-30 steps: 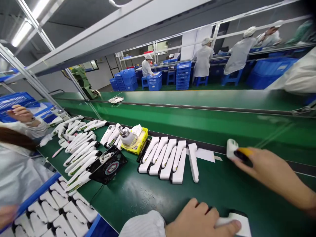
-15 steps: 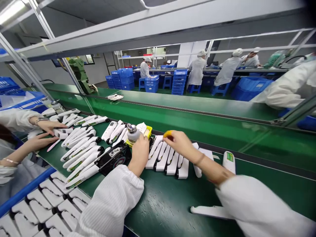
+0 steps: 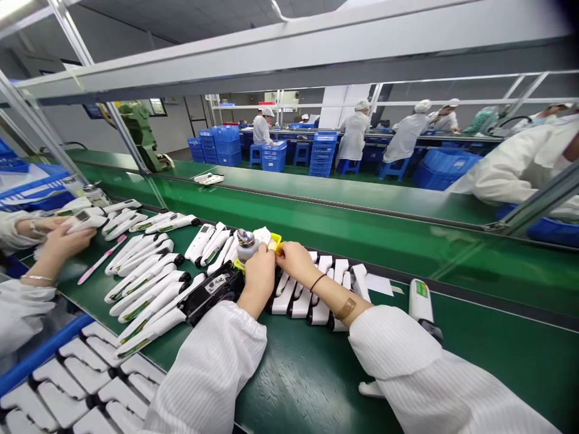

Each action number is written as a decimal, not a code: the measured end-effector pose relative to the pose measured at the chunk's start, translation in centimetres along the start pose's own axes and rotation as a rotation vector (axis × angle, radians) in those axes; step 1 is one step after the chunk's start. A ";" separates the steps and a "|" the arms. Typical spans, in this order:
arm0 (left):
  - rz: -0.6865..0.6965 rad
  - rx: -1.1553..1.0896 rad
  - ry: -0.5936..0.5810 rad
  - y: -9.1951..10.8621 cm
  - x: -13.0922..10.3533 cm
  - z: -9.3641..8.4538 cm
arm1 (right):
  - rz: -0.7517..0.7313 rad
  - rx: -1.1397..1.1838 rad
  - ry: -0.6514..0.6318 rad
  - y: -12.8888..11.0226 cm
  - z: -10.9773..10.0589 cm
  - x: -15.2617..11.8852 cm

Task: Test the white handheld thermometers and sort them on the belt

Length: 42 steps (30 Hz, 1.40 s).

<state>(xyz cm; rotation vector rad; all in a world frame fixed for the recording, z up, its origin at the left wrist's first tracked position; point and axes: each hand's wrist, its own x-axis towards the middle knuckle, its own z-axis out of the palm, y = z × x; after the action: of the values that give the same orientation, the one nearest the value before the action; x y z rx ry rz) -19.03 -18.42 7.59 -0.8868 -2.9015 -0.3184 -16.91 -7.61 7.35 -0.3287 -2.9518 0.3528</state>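
My left hand (image 3: 259,272) is curled against a small metal-capped bottle (image 3: 246,243) that stands in a yellow tray (image 3: 277,241) and appears to grip it. My right hand (image 3: 296,261) reaches in from the right, fingertips pinched together at the tray's near edge. What they hold is hidden. Under my right wrist lies a row of white handheld device shells (image 3: 316,295) on the green belt (image 3: 316,374). A black fan unit (image 3: 210,292) lies just left of my left hand.
A white device with a green label (image 3: 420,296) lies to the right, and another (image 3: 371,389) shows under my right sleeve. Several white devices (image 3: 145,277) cover the left. A co-worker's hands (image 3: 63,238) hold one there. A crate of shells (image 3: 81,386) sits bottom left.
My right hand set a white device down on the belt at right and came to the yellow tray. My left hand left the near device and went to the bottle.
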 end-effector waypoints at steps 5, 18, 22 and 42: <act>0.041 -0.047 -0.007 -0.5 0.6 0.8 | -0.073 -0.058 -0.024 -0.1 -0.3 -0.4; 0.147 -0.198 0.201 -1.5 0.0 2.2 | -0.019 0.215 0.042 0.1 0.5 -1.3; 0.152 -0.281 0.313 -1.9 0.1 3.2 | 0.228 0.424 0.135 1.4 0.4 -0.5; 0.892 -0.520 -0.438 13.9 -13.5 4.9 | 0.394 1.561 0.352 15.0 -9.3 -25.0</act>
<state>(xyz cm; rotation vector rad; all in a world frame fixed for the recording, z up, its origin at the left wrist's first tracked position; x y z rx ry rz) -0.17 -13.34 3.20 -2.4364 -2.3812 -0.8701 11.85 2.82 9.54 -0.5778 -1.5050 2.0577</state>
